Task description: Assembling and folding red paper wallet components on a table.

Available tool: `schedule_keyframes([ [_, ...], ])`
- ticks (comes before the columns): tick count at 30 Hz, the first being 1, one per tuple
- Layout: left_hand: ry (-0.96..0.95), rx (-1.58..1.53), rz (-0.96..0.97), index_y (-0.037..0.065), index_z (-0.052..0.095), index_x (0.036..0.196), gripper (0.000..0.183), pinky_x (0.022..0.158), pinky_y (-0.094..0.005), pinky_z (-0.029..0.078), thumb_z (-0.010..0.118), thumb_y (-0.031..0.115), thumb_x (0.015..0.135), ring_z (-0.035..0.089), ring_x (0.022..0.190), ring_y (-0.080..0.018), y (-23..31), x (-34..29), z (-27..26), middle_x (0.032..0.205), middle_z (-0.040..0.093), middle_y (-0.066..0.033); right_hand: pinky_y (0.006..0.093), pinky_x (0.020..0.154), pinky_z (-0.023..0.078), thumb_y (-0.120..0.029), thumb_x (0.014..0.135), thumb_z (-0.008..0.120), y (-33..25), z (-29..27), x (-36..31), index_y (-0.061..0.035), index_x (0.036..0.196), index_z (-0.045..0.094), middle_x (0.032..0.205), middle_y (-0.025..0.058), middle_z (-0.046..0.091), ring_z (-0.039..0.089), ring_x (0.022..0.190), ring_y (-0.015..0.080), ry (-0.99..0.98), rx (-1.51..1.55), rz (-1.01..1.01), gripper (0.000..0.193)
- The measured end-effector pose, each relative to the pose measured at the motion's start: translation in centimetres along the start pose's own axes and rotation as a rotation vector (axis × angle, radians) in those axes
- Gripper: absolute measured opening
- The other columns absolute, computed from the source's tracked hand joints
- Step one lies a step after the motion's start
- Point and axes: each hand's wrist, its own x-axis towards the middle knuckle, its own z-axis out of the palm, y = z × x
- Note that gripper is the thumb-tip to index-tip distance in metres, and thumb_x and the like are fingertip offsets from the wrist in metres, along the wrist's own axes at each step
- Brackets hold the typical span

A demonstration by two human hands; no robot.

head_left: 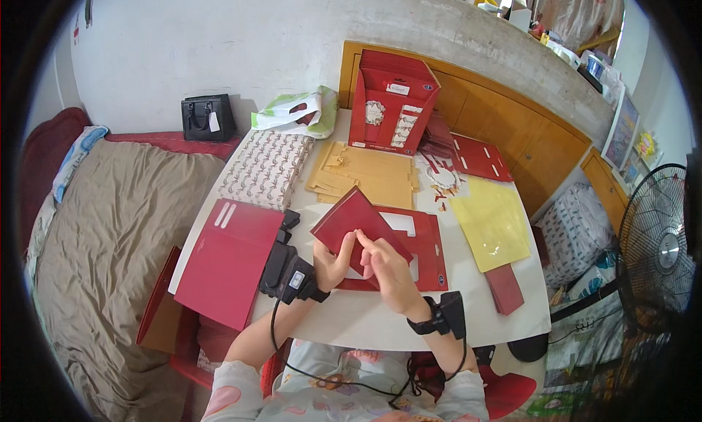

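Observation:
A folded dark red cardboard piece point(358, 219) is held up over the table, tilted. My left hand point(333, 263) grips its near left edge, with the thumb on top. My right hand point(387, 274) is at the near edge of the same piece, fingers bent and index fingertip close to the left thumb; whether it pinches anything is not clear. Beneath lies a flat red cardboard sheet point(430, 240) with white-showing cut-outs, partly hidden by the held piece and my hands. To the left is a larger flat red sheet point(228, 257) with two pale slots.
The white table point(490, 327) also holds a tall red box point(395, 104), tan cardboard sheets point(365, 177), patterned paper point(267, 166), a yellow sheet point(491, 221), a small red piece point(504, 289) and a plastic bag point(296, 113). A bed point(124, 239) stands left, a fan point(662, 246) right.

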Motion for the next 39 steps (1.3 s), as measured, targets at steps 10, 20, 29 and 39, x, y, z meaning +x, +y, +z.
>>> schedule_keyframes([
  [10, -0.194, -0.137, -0.164, -0.001, 0.056, 0.095, 0.015, 0.069, -0.0256, 0.044, 0.051, 0.01, 0.086, 0.055, 0.079, -0.0118, -0.3, -0.4, -0.1, 0.088, 0.059, -0.0058, 0.0214, 0.05, 0.046, -0.037, 0.093, 0.031, -0.4, -4.0, 0.5, 0.0042, 0.103, 0.057, 0.07, 0.0051, 0.054, 0.054, 0.058, 0.0103, 0.019, 0.6, 0.385, 0.049],
  [20, -0.205, -0.545, -0.371, -0.001, 0.049, 0.107, 0.027, 0.076, -0.0255, 0.043, 0.046, 0.019, 0.089, 0.054, 0.089, -0.0116, -0.7, -0.3, -0.7, 0.1, 0.056, -0.0063, 0.0211, 0.058, 0.044, -0.011, 0.08, 0.06, 0.1, -3.9, 0.7, 0.0033, 0.095, 0.054, 0.078, 0.0065, 0.059, 0.055, 0.067, 0.0072, 0.131, -0.199, 0.084, 0.022],
  [29, -0.264, -0.619, -0.577, -0.001, 0.051, 0.104, 0.031, 0.065, -0.0234, 0.046, 0.045, 0.026, 0.089, 0.057, 0.078, -0.0106, -1.0, -0.4, -0.3, 0.092, 0.059, -0.007, 0.0218, 0.065, 0.045, -0.009, 0.083, 0.055, 2.5, -3.7, 0.4, 0.0038, 0.092, 0.053, 0.084, 0.0065, 0.06, 0.055, 0.074, 0.0074, 0.103, -0.008, 0.177, 0.016],
  [39, -0.308, -0.35, -0.714, -0.003, 0.053, 0.1, 0.029, 0.059, -0.0228, 0.046, 0.046, 0.023, 0.089, 0.057, 0.071, -0.0105, -1.8, -0.2, -0.2, 0.085, 0.059, -0.0065, 0.0223, 0.044, 0.045, -0.011, 0.081, 0.058, 5.7, -10.1, 0.5, 0.0017, 0.079, 0.051, 0.065, 0.0071, 0.058, 0.056, 0.052, 0.0106, 0.213, -0.242, 0.327, 0.015],
])
